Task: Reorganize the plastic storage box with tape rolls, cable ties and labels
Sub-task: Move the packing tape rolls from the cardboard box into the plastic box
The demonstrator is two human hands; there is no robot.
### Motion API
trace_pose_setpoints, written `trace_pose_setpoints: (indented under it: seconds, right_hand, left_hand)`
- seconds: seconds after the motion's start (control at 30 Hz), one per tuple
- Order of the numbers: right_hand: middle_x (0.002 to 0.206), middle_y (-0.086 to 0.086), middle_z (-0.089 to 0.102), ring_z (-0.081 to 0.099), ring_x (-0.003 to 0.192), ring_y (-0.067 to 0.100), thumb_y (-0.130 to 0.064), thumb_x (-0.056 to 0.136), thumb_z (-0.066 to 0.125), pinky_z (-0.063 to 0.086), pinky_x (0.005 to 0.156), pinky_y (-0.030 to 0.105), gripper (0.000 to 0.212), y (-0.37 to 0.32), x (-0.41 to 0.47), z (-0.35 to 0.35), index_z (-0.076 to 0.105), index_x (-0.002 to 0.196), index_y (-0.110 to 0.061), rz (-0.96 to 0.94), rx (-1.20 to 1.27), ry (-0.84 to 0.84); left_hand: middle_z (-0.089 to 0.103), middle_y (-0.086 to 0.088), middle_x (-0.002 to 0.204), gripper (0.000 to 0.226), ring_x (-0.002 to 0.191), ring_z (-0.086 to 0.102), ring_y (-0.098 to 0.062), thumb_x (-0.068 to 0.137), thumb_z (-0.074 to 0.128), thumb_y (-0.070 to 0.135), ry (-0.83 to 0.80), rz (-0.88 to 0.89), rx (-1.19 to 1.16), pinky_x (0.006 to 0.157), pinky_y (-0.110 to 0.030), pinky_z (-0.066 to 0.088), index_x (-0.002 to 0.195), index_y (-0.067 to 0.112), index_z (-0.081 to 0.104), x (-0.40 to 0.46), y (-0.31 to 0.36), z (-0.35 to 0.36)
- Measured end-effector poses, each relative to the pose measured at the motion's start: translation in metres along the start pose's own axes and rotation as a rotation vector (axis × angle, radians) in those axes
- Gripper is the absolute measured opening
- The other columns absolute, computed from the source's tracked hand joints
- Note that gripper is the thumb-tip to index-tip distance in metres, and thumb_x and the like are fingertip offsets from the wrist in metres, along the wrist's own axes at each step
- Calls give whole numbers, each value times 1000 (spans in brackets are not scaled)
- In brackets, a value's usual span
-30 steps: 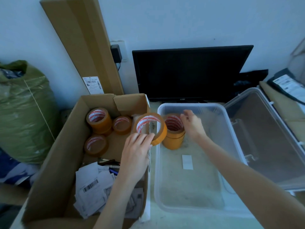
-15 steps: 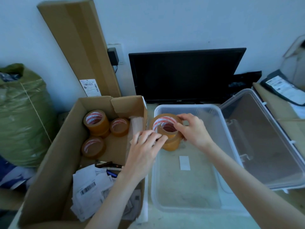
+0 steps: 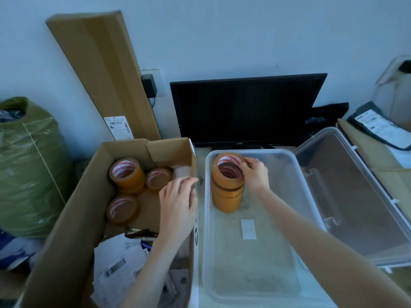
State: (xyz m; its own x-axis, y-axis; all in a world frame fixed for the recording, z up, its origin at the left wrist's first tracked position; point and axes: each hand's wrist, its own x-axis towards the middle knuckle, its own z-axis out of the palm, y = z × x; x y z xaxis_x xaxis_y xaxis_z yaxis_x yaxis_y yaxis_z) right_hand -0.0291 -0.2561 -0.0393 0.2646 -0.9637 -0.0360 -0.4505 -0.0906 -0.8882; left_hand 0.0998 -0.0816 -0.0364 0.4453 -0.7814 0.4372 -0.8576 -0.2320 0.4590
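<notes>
Steadying the tape stack (image 3: 227, 185) with my right hand (image 3: 255, 174), fingers curled on the top roll's rim at the clear box's (image 3: 287, 156) eleven o'clock corner. My left hand (image 3: 178, 201) hovers empty, fingers loosely spread, over the cardboard box (image 3: 73, 210). Next rolls (image 3: 126, 174) lie at its ten o'clock, cores upright, nearer this hand. Red-and-white core print and barcode labels (image 3: 115, 266) are unreadable.

- Barcode label (image 3: 119, 127) on the tall flat carton (image 3: 100, 70) — text showing too small to read.
- Barcode printing on papers (image 3: 115, 266) in cardboard box (image 3: 73, 218) — digits blurring out.
- Shipping label (image 3: 378, 124) at far right — illegible.
- Monitor (image 3: 244, 110) logo — unreadable.
</notes>
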Motion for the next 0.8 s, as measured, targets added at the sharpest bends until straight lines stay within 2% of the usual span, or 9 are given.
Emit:
trace_pose_setpoints:
  seconds: [0.07, 0.13, 0.23, 0.3, 0.43, 0.53, 0.6, 0.7, 0.8]
  right_hand:
    - [102, 13, 61, 54, 95, 26, -14, 95, 50, 38, 77, 27, 23, 2, 2, 4, 68, 104, -4, -8, -18, -13]
    - [101, 11, 58, 53, 98, 26, -14, 95, 49, 38, 81, 28, 24, 3, 3, 7, 67, 107, -3, -22, -40, -22]
    - [99, 6, 54, 51, 94, 22, -15, 96, 49, 37, 79, 27, 24, 4, 4, 9, 67, 109, -4, -43, -68, -44]
    - [106, 9, 56, 52, 97, 22, -18, 97, 48, 36, 79, 26, 27, 6, 6, 9, 65, 113, -6, -48, -110, -57]
    - [113, 12, 60, 58, 102, 26, -21, 96, 50, 43, 80, 28, 29, 8, 12, 6, 64, 118, -8, -37, -169, -116]
    - [117, 12, 62, 59, 108, 27, -24, 94, 57, 49, 90, 33, 33, 1, 10, 0, 61, 122, -8, -70, -171, -101]
    - [124, 11, 58, 55, 115, 24, -19, 94, 57, 44, 94, 27, 35, -9, 4, -5, 57, 128, -7, -122, -150, -74]
    - [126, 6, 57, 52, 118, 18, -14, 95, 55, 37, 89, 18, 33, -26, -6, -10, 57, 127, -9, -206, -97, -62]
    - [110, 2, 66, 61, 103, 11, -11, 94, 55, 43, 81, 9, 25, -41, -18, -9, 62, 118, -11, -251, 36, -70]
  left_hand:
    - [58, 2, 114, 25, 109, 44, -9, 91, 55, 9, -2, -20, -4, 94, -27, 28, 114, 18, 62, 1, -2, -1]
    - [58, 2, 114, 25, 108, 44, -9, 91, 55, 9, -11, -25, -10, 92, -28, 30, 113, 18, 62, 2, -5, -1]
    - [59, 2, 114, 23, 108, 45, -10, 92, 55, 10, -27, -45, -16, 93, -29, 30, 113, 18, 62, 1, -9, 1]
    - [59, 2, 114, 22, 108, 46, -11, 93, 55, 11, -37, -60, -17, 93, -28, 29, 112, 18, 62, 1, -11, 2]
    - [58, 2, 114, 23, 109, 47, -12, 93, 54, 11, -59, -72, -25, 94, -27, 30, 114, 18, 61, 1, -11, 4]
    - [58, 1, 115, 23, 109, 49, -14, 93, 54, 11, -66, -57, -25, 92, -27, 31, 114, 17, 61, 2, -11, 2]
    - [58, 2, 117, 24, 111, 48, -14, 94, 53, 12, -71, -64, -43, 92, -25, 31, 116, 17, 61, 3, -12, 0]
    - [56, 2, 119, 24, 112, 47, -12, 95, 50, 12, -76, -77, -70, 93, -25, 33, 116, 17, 60, 8, -19, -5]
    - [55, 3, 113, 19, 107, 48, -12, 95, 49, 13, -49, -81, -97, 91, -29, 41, 109, 17, 60, 19, -35, -9]
